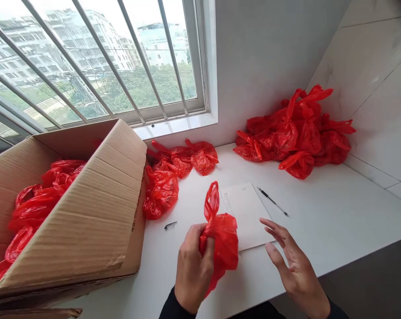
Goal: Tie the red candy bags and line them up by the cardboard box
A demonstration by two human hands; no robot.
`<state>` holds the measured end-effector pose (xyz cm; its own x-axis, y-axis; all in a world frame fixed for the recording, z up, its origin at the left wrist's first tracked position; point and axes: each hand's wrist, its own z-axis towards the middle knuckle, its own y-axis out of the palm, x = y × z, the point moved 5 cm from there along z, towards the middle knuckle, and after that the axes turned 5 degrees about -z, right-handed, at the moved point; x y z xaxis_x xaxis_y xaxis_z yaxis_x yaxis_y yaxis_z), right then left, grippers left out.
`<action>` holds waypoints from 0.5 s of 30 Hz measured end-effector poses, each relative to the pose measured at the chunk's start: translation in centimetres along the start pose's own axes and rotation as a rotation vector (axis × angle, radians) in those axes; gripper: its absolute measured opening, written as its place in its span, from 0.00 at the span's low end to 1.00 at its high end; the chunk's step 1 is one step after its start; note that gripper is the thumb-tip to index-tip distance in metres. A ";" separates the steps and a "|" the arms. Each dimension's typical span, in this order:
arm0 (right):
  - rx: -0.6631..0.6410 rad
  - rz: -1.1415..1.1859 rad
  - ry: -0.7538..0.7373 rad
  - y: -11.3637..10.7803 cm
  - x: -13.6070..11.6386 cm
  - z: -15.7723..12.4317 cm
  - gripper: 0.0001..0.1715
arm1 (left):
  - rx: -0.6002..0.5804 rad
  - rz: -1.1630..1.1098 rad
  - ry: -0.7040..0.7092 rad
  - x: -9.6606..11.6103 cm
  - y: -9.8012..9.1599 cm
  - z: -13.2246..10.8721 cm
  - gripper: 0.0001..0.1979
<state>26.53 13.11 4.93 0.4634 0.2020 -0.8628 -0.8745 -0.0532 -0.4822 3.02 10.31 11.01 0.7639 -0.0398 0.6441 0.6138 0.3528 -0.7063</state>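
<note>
My left hand [195,263] grips a tied red plastic bag [225,239] near its knot, above the front of the white table. The bag's looped handle sticks up over my fingers, and what is inside cannot be made out. To the right, my right hand [291,261] is held in the air with fingers apart and nothing in it. Behind the bag lies a sheet of white paper [251,217] with small handwriting along its left side and top; the bag covers part of its edge. A black pen [272,201] rests beside the paper, its cap [170,225] lying apart on the left.
An open cardboard box [97,208] holding red bags [50,195] stands at the left. Several tied red bags [162,190] sit against its right side. A larger heap of red bags [296,133] is in the back right corner. A barred window [120,62] is behind.
</note>
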 end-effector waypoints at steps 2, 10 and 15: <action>0.020 0.027 0.059 0.0 0.9 0.0 0.25 | 0.112 0.003 -0.077 -1.6 -1.2 3.5 0.09; 0.006 0.005 0.110 1.6 3.0 0.1 0.21 | 0.264 0.294 -0.146 -9.5 -0.4 13.8 0.21; -0.043 -0.047 0.028 2.6 3.8 0.9 0.18 | -0.038 0.450 0.138 -10.7 3.0 15.5 0.29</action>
<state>25.90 14.66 0.53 0.5079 0.1778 -0.8429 -0.8451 -0.0868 -0.5275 -6.35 26.25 6.52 0.9735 -0.0156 0.2281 0.2204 0.3291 -0.9182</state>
